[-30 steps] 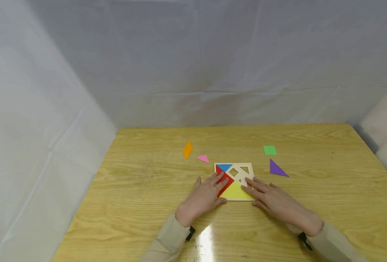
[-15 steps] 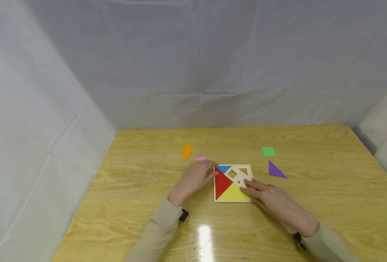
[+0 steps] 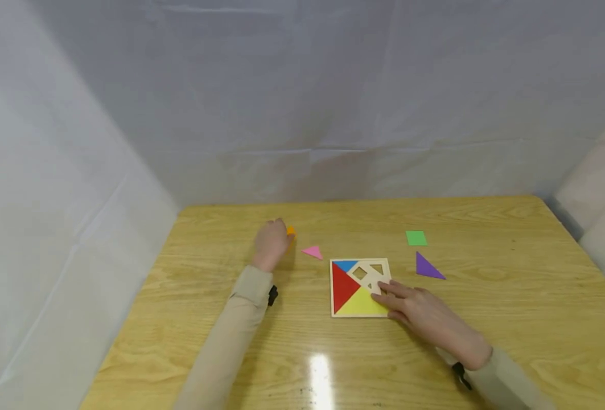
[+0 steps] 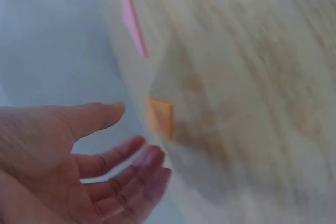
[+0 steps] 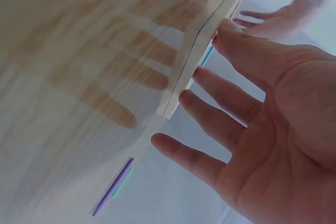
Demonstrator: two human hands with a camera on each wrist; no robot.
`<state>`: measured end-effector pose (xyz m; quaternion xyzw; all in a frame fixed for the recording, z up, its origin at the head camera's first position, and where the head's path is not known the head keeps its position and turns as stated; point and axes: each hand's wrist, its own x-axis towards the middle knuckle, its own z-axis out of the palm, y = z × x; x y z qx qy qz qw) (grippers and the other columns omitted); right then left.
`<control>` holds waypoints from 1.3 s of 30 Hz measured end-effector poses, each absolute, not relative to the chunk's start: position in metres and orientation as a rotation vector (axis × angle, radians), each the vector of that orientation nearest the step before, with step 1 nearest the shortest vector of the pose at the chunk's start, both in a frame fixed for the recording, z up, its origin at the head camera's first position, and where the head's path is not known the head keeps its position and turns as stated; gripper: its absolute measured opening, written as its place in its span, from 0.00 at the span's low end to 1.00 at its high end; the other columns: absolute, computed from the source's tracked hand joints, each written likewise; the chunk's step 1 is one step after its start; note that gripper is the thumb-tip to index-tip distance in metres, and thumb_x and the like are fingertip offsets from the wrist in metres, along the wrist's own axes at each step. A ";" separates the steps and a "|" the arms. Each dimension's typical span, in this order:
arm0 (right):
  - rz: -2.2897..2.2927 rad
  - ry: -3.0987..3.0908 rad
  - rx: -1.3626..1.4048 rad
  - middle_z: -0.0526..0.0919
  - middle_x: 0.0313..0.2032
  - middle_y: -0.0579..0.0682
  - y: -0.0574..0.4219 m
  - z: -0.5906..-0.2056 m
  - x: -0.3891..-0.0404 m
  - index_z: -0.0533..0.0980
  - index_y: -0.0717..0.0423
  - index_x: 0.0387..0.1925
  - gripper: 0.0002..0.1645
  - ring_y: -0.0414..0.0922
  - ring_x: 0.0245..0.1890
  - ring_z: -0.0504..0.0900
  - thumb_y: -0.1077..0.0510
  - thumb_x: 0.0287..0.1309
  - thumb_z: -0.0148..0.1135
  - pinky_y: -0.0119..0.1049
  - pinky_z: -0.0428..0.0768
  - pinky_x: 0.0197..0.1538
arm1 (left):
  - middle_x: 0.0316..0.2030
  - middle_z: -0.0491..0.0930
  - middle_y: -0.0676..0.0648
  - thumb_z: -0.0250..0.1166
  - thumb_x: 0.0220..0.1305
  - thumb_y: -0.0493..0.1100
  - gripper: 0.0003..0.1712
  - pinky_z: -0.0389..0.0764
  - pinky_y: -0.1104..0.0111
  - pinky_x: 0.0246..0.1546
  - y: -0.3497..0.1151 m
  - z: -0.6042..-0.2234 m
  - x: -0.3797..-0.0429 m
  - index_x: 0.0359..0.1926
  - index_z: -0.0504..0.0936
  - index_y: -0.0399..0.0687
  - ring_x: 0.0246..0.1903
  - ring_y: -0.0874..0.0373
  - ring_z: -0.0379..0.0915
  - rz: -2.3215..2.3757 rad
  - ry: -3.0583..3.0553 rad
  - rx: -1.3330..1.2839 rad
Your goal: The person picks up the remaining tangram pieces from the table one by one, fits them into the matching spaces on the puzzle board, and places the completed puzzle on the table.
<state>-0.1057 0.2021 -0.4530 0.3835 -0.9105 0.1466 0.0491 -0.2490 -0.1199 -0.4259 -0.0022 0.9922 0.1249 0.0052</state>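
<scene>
My left hand (image 3: 271, 245) hovers by the orange parallelogram piece (image 4: 161, 118), fingers relaxed and apart from it in the left wrist view. In the head view that hand partly hides the piece. A square wooden tangram board (image 3: 331, 290) lies flat, with a red triangle (image 3: 344, 287), a yellow triangle (image 3: 361, 303) and a small blue triangle (image 3: 344, 265) set in it. On the board's right side rest the extended fingers of my right hand (image 3: 425, 313), which covers its lower right corner. A pink triangle (image 3: 313, 252) lies between the left hand and the board.
Right of the board, a purple triangle (image 3: 428, 267) and a green parallelogram-like piece (image 3: 416, 238) lie on the wooden table (image 3: 179, 319). Pale sheeting (image 3: 302, 102) stands behind the table and along both sides.
My left hand has left the board, passed over the pink triangle and moved left and away to the orange piece. The right hand has stayed on the board.
</scene>
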 end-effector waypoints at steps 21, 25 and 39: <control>0.454 -2.844 1.126 0.77 0.65 0.61 0.200 -0.450 -0.104 0.78 0.53 0.64 0.26 0.60 0.62 0.78 0.60 0.65 0.66 0.67 0.76 0.56 | 0.23 0.72 0.46 0.69 0.65 0.48 0.17 0.71 0.65 0.20 -0.122 -0.433 -0.256 0.26 0.75 0.43 0.23 0.54 0.70 0.362 2.992 -0.074; 0.446 -2.843 1.134 0.77 0.64 0.60 0.201 -0.450 -0.106 0.78 0.53 0.64 0.26 0.59 0.61 0.80 0.60 0.65 0.66 0.65 0.77 0.56 | 0.21 0.68 0.48 0.71 0.64 0.48 0.22 0.66 0.68 0.18 -0.121 -0.429 -0.255 0.21 0.70 0.46 0.20 0.57 0.63 0.430 2.952 -0.063; 0.444 -2.785 1.162 0.79 0.62 0.61 0.202 -0.451 -0.108 0.80 0.54 0.62 0.26 0.59 0.58 0.82 0.60 0.61 0.70 0.58 0.82 0.50 | 0.42 0.85 0.35 0.67 0.68 0.37 0.29 0.84 0.56 0.35 -0.120 -0.434 -0.244 0.68 0.72 0.40 0.35 0.43 0.83 0.626 3.108 0.106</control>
